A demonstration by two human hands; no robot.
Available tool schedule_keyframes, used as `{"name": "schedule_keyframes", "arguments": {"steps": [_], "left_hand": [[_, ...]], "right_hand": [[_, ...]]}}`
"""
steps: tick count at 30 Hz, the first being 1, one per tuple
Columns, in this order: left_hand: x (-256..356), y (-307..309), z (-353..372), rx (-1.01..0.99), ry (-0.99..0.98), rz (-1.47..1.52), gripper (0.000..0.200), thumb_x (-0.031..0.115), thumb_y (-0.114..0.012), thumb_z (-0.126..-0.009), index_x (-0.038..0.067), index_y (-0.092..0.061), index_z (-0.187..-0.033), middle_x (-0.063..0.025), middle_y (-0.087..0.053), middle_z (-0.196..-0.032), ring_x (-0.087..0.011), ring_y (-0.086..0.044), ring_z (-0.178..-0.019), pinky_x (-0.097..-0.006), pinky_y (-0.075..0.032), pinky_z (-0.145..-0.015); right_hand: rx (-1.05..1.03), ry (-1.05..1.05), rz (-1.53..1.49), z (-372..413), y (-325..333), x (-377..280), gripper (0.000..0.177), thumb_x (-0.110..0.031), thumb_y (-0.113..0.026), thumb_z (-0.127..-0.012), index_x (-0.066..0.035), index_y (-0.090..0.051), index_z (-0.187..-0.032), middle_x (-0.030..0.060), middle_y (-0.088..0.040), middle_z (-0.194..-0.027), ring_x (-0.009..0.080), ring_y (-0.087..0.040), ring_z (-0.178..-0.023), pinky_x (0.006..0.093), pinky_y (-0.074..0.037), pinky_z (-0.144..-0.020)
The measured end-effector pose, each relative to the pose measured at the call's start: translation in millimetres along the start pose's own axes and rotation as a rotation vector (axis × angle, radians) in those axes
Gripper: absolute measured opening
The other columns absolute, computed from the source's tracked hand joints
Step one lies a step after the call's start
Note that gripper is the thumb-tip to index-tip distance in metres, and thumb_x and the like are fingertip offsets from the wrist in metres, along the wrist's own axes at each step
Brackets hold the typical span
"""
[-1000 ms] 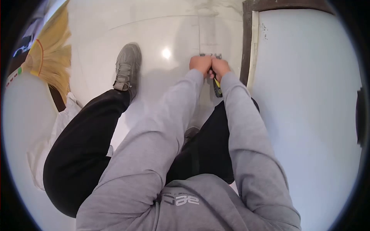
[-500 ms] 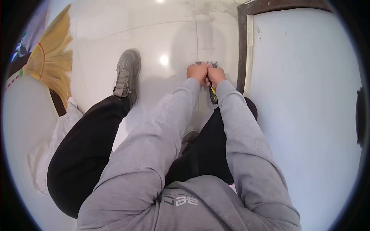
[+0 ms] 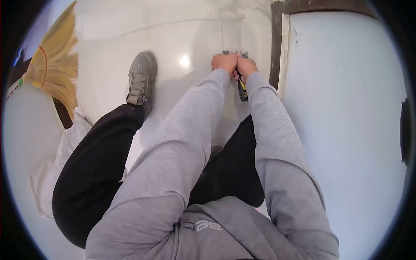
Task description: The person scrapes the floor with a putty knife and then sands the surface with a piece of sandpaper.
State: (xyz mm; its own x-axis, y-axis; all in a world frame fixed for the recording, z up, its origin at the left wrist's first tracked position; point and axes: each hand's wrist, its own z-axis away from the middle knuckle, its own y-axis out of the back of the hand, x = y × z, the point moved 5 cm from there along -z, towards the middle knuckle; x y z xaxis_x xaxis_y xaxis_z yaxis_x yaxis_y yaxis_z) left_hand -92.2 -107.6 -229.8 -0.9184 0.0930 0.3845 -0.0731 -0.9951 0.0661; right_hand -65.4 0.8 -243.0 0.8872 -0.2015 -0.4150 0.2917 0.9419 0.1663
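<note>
left hand [image 3: 223,62]: closes in a fist round the upper part of the scraper [image 3: 243,92], with finger detail partly hidden; presses against the right hand [image 3: 246,67].
right hand: clamps on the same tool, just right of the left hand; leaves the black and yellow handle end poking out nearer the body.
scraper: lies low over the floor [image 3: 106,65], left of the dark frame [image 3: 276,47]; shows a smudged blade [image 3: 244,54] on the far side of both fists.
sleeves [image 3: 177,125]: reach forward in grey, one to each hand.
floor: shines pale, with a thin dark seam running away from the blade and a faint curved line farther off.
shoe [image 3: 142,76]: rests on the floor, well left of the hands, in grey-brown with laces.
trousers [image 3: 93,169]: spread wide in black, with bent knees either side.
frame: borders the pale panel [image 3: 346,95] on the right, with a cream strip [image 3: 284,56] along the inner edge.
broom [image 3: 56,69]: fans out yellow bristles at far left.
white cloth or bag [image 3: 69,143]: sags in folds below the broom, beside the left trouser leg; cannot tell which.
</note>
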Motion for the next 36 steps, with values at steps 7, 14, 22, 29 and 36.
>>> {"name": "schedule_keyframes", "arguments": {"steps": [7,14,22,29,36], "left_hand": [[-48.7,0.2,-10.9,0.029,0.058,0.011,0.038,0.026,-0.068,-0.089,-0.012,-0.068,-0.088,-0.0208,-0.072,-0.078,-0.0271,-0.067,-0.055,-0.0413,-0.052,-0.050],[-35.7,2.8,-36.4,0.118,-0.099,-0.179,0.039,0.029,-0.069,-0.088,-0.010,-0.070,-0.089,-0.0198,-0.073,-0.080,-0.0277,-0.068,-0.060,-0.0401,-0.057,-0.059],[-55.2,14.5,-32.8,0.294,-0.254,-0.305,0.045,0.035,-0.069,-0.088,-0.011,-0.070,-0.087,-0.0221,-0.072,-0.078,-0.0348,-0.070,-0.067,-0.0408,-0.058,-0.070],[-52.5,20.4,-12.4,0.288,-0.265,-0.201,0.039,0.029,-0.068,-0.089,-0.007,-0.070,-0.074,-0.0226,-0.072,-0.072,-0.0312,-0.068,-0.055,-0.0423,-0.055,-0.059],[-58.9,7.4,-54.0,0.049,-0.087,-0.120,0.041,0.031,-0.069,-0.087,-0.010,-0.070,-0.082,-0.0208,-0.071,-0.070,-0.0305,-0.070,-0.059,-0.0408,-0.055,-0.060]], "right_hand": [[-0.089,-0.115,-0.057,9.1,1.7,25.7,0.041,-0.035,-0.054,-0.102,0.001,-0.059,-0.083,0.0116,-0.058,-0.062,0.0208,-0.049,-0.041,0.0379,-0.038,-0.036],[0.086,-0.026,0.125,9.7,-1.7,39.5,0.043,-0.033,-0.050,-0.103,-0.002,-0.058,-0.075,0.0102,-0.056,-0.058,0.0213,-0.051,-0.044,0.0364,-0.037,-0.038],[0.115,-0.079,0.100,15.4,-7.0,36.0,0.042,-0.035,-0.053,-0.102,0.002,-0.059,-0.082,0.0093,-0.057,-0.057,0.0192,-0.053,-0.044,0.0346,-0.040,-0.038],[0.131,-0.063,0.037,21.9,-9.4,43.1,0.045,-0.035,-0.053,-0.102,0.000,-0.058,-0.075,0.0109,-0.058,-0.059,0.0217,-0.051,-0.041,0.0386,-0.039,-0.038],[-0.027,-0.017,-0.025,1.8,-10.6,35.4,0.044,-0.035,-0.052,-0.102,-0.001,-0.058,-0.074,0.0117,-0.058,-0.058,0.0225,-0.051,-0.042,0.0402,-0.037,-0.037]]}}
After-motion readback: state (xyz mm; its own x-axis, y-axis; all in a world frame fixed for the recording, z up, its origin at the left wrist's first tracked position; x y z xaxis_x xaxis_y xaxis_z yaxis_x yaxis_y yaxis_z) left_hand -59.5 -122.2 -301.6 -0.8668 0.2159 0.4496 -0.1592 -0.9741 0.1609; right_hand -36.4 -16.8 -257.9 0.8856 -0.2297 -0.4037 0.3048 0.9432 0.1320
